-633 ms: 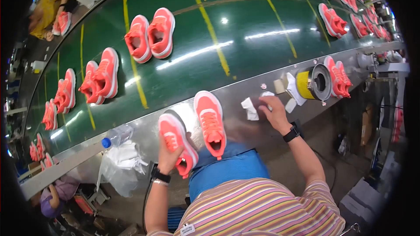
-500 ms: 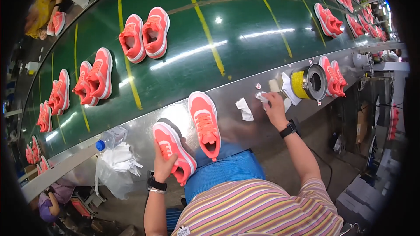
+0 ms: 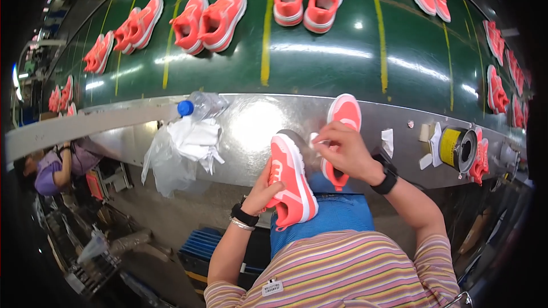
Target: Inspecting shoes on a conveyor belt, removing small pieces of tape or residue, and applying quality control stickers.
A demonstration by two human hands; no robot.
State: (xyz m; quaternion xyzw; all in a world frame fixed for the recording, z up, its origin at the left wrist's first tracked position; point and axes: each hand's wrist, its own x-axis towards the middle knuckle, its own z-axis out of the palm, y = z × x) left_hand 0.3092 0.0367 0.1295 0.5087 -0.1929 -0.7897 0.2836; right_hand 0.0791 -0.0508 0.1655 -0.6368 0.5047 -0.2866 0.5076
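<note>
My left hand is closed around a coral sneaker with a white sole, tilted so that its side faces my right hand. Pinched in the fingers of my right hand is a small white wad, perhaps cloth or tissue, a short gap from the sole. Behind that hand a second coral sneaker rests on the metal ledge, its middle hidden by the hand.
The green conveyor belt carries several pairs of coral sneakers. On the ledge are a blue-capped clear bottle, white cloths with a plastic bag, a folded white scrap and a yellow-labelled can. A person sits at left.
My right hand has come from beside the can to the held sneaker, carrying the white wad. The left hand has turned the sneaker onto its side. The view has swung leftward.
</note>
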